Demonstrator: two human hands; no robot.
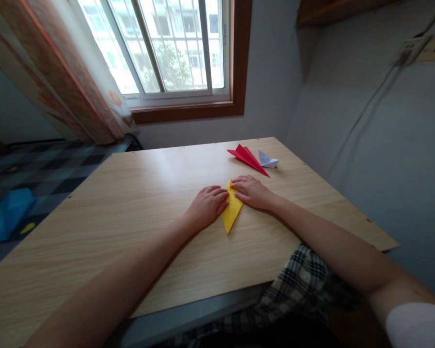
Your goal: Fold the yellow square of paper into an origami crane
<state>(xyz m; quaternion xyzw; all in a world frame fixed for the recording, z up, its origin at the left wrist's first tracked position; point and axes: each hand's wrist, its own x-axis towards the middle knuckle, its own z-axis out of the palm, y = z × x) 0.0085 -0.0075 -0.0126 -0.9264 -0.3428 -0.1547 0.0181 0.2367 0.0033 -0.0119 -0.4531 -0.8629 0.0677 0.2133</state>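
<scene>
A yellow sheet of origami paper (234, 210), folded into a long diamond, lies on the table with one point toward me. My left hand (207, 205) is at its upper left edge, fingers together over the paper and thumb lower down on the same side. On the opposite edge, near the top point, my right hand (253, 191) has its fingertips and thumb on the paper. Both hands are closed at the paper's edges, and the fingers hide parts of it. A crease runs down the middle of the diamond.
A red paper plane (247, 157) and a small white paper boat (268, 160) lie beyond my right hand on the wooden table (137, 208). Blue folded paper (9, 212) rests on a checked bedspread (63, 162) at left. A window and walls stand behind.
</scene>
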